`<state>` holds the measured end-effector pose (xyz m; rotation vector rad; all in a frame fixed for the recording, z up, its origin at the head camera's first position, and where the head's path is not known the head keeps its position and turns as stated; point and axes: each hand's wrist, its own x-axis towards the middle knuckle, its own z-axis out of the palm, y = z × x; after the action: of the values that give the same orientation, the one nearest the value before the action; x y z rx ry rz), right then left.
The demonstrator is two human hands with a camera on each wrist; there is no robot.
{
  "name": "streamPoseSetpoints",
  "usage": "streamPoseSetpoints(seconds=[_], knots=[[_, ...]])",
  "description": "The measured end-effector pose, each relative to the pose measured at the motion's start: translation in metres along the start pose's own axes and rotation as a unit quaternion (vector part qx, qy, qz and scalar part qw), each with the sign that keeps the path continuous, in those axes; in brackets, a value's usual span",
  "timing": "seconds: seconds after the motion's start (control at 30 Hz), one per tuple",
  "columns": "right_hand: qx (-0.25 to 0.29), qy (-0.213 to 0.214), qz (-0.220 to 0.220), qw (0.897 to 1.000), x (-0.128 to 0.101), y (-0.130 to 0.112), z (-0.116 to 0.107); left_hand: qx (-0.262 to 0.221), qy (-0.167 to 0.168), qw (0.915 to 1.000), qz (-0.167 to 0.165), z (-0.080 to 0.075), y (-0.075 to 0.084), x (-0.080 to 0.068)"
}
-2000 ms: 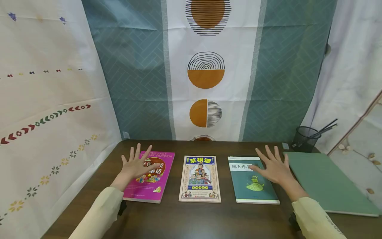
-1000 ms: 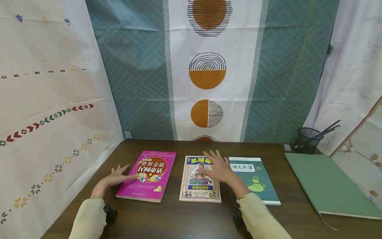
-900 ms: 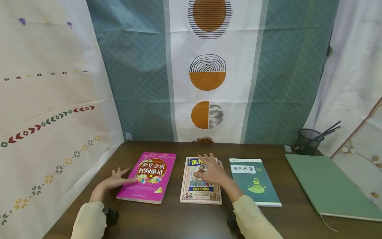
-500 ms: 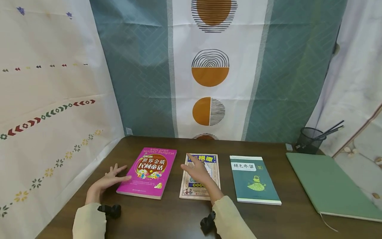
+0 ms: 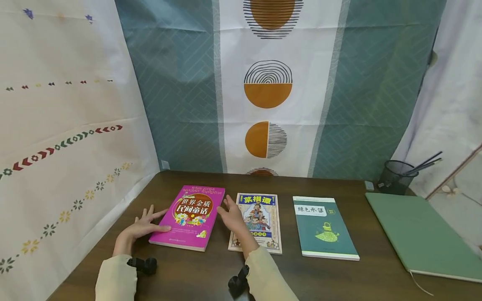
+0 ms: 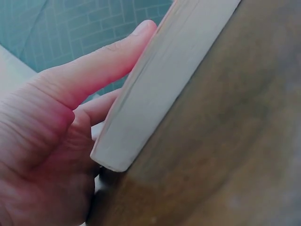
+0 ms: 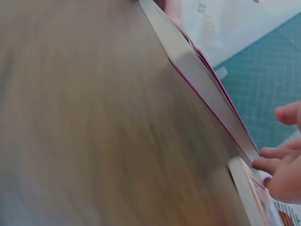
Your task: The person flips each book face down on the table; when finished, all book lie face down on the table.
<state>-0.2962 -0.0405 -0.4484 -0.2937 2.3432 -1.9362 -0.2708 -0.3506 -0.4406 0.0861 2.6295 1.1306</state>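
Note:
A pink book [image 5: 191,215] lies face up on the left of the table in the head view. At its left side, my left hand [image 5: 139,229] has the thumb over the cover and the other fingers spread along the edge. The left wrist view shows that thumb [image 6: 103,63] against the book's pale page block [image 6: 150,89]. My right hand [image 5: 233,217] hovers by the pink book's right edge, its fingers extended, partly covering a comic-style book [image 5: 260,213] in the middle. Whether its fingertips touch the pink book cannot be told.
A teal book [image 5: 324,234] lies right of the middle one. Farther right is a large green notebook [image 5: 421,234] with a ribbon. Behind it stand a black mesh pen cup [image 5: 397,177] with pens and a small grey block [image 5: 369,186]. Cloth hangs at the back and sides.
My right hand has moved left from above the teal book, across the middle book, to the pink book's right edge. My left hand has shifted from over the pink cover to its left edge.

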Motion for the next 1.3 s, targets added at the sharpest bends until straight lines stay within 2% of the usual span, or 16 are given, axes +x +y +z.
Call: streamPoseSetpoints(seconds=[0.13,0.2,0.33,0.43,0.67,0.87,1.07,1.3], knots=[[-0.025,0.026,0.003,0.999,0.001,-0.001,0.011,0.001,-0.003,1.0000,0.006,-0.002,0.002,0.004],[-0.063,0.034,0.004,0.997,0.000,-0.001,0.017,0.004,-0.007,0.9999,0.007,-0.003,0.001,0.003],[-0.168,0.045,0.011,0.985,-0.004,0.002,0.027,-0.014,-0.015,0.9998,0.004,-0.006,0.000,0.003],[-0.214,0.052,0.017,0.975,-0.005,0.004,0.032,-0.035,-0.019,0.9992,0.000,-0.008,-0.001,0.004],[-0.227,0.065,0.017,0.972,-0.005,0.003,0.034,-0.055,-0.019,0.9983,-0.003,-0.009,0.001,0.005],[-0.205,0.070,0.016,0.976,-0.005,0.000,0.031,-0.092,-0.034,0.9951,-0.005,-0.011,0.004,0.002],[-0.190,0.067,0.027,0.979,-0.003,-0.003,0.029,-0.118,-0.054,0.9914,0.016,-0.013,0.006,0.005],[-0.170,0.058,0.040,0.983,-0.006,-0.004,0.029,-0.123,-0.057,0.9901,0.035,-0.014,-0.001,0.004]])
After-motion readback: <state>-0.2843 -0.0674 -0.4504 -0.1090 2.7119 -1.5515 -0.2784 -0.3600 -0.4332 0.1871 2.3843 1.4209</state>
